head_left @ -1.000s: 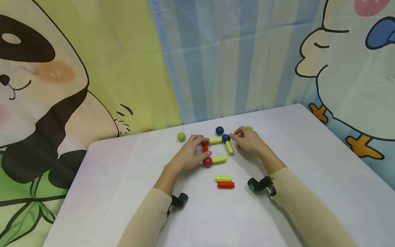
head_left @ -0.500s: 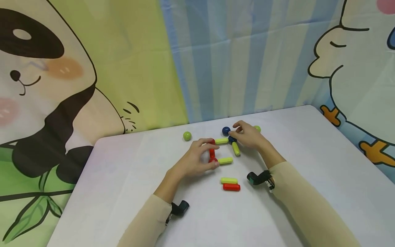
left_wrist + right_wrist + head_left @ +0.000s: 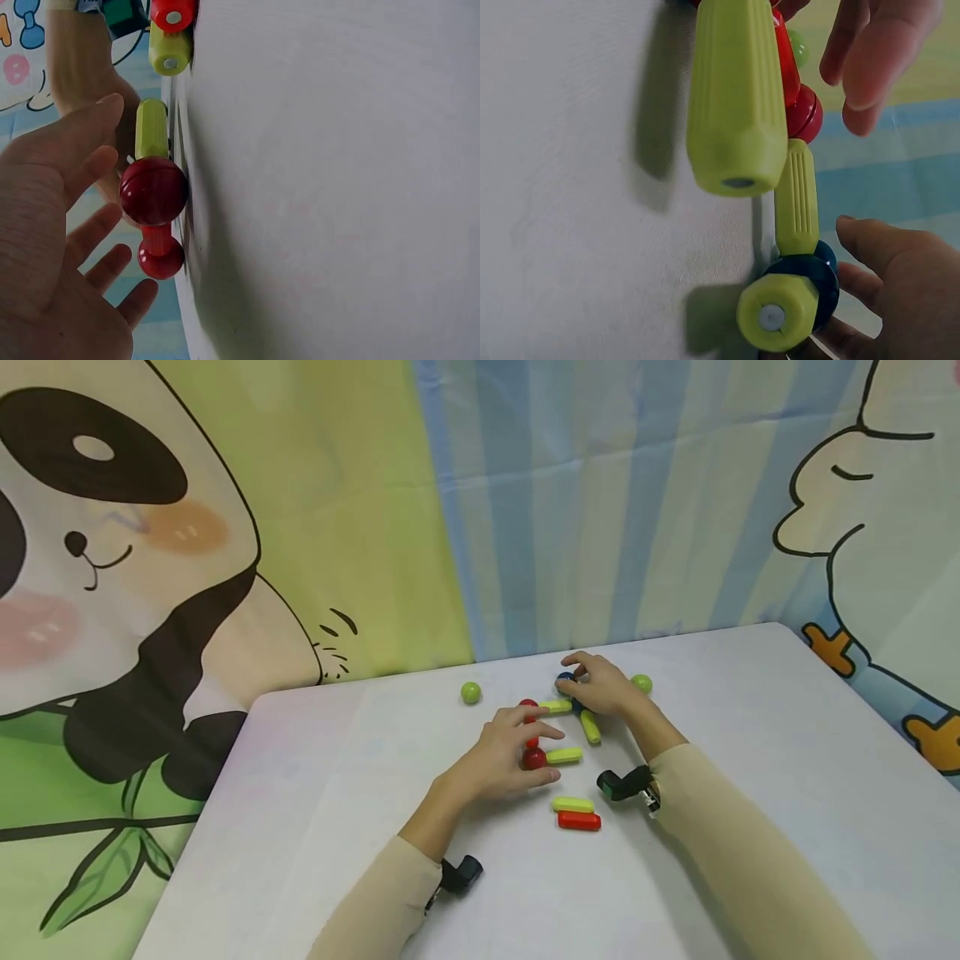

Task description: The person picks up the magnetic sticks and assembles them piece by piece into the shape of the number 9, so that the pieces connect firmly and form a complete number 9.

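Observation:
My left hand (image 3: 502, 764) hovers with spread fingers beside and over a joined toy frame: a near red ball (image 3: 534, 758), a red rod (image 3: 156, 240), a far red ball (image 3: 528, 703) and yellow-green rods. In the left wrist view nothing lies in its palm. One yellow-green rod (image 3: 555, 706) runs from the far red ball to a dark blue ball (image 3: 826, 289), which bears another yellow-green rod (image 3: 591, 727). My right hand (image 3: 600, 683) is at a loose blue ball (image 3: 564, 678), thumb overlapping its near edge and forefinger beyond it with a gap.
A green ball (image 3: 470, 692) lies at the back left, another green ball (image 3: 641, 682) behind my right wrist. Nearer me, a loose yellow-green rod (image 3: 572, 804) and a red rod (image 3: 579, 821) lie side by side on the white table (image 3: 322, 827).
My left fingers have come off the red part of the frame and spread. My right hand has left the frame's blue ball and moved back to the loose one. The head view has shifted left.

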Demonstrator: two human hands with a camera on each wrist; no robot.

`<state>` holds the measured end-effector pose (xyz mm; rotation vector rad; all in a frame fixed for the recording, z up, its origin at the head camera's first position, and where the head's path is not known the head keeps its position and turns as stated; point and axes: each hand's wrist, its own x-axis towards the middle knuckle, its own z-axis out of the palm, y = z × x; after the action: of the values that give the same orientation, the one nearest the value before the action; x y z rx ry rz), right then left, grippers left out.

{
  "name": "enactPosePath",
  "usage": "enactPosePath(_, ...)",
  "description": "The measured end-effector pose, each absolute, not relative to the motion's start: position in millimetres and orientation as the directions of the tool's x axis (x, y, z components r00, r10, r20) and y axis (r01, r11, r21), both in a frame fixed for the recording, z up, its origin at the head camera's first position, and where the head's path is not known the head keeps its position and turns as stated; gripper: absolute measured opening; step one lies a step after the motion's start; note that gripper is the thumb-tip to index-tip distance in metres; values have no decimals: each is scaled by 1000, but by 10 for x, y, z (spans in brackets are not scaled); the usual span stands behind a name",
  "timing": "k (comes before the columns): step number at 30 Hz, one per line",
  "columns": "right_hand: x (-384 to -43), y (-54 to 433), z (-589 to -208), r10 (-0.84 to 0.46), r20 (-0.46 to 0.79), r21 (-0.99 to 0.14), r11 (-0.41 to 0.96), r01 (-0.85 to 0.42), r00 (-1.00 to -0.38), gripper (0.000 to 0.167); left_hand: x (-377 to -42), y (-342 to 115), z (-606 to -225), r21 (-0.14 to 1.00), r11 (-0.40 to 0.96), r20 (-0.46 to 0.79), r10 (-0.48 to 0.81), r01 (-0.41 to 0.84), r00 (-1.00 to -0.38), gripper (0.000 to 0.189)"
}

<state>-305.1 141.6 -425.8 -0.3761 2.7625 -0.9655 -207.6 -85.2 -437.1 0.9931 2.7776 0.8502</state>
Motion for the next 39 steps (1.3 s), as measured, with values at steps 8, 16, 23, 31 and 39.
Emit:
enactPosePath(8, -3040, 1461, -4276, -287, -68, -612, 768, -187, -955, 51, -2037, -701, -4323, 447, 680, 73, 620, 582, -781, 40)
enactPosePath(16, -3020, 1462, -4294, -255, -70, -603, 781, -163, -964, 46, -2004, -656, -4327, 445, 681, 45, 631, 581, -774, 40)
enactPosePath(23, -2951, 1495, -4279, -253, -20, -625, 759, -185, -967, 42, -1999, -637, -4347, 429, 689, 43, 630, 584, -776, 33)
enactPosePath(31, -2768, 1558, -4150, -324, 80, -624, 721, -301, -943, 38, -1999, -616, -4365, 424, 701, 47, 615, 574, -787, 33)
enactPosePath(39, -2579, 1641, -4059, -355, 139, -646, 675, -356, -924, 32, -2018, -584, -4382, 405, 723, 44, 597, 560, -801, 30)
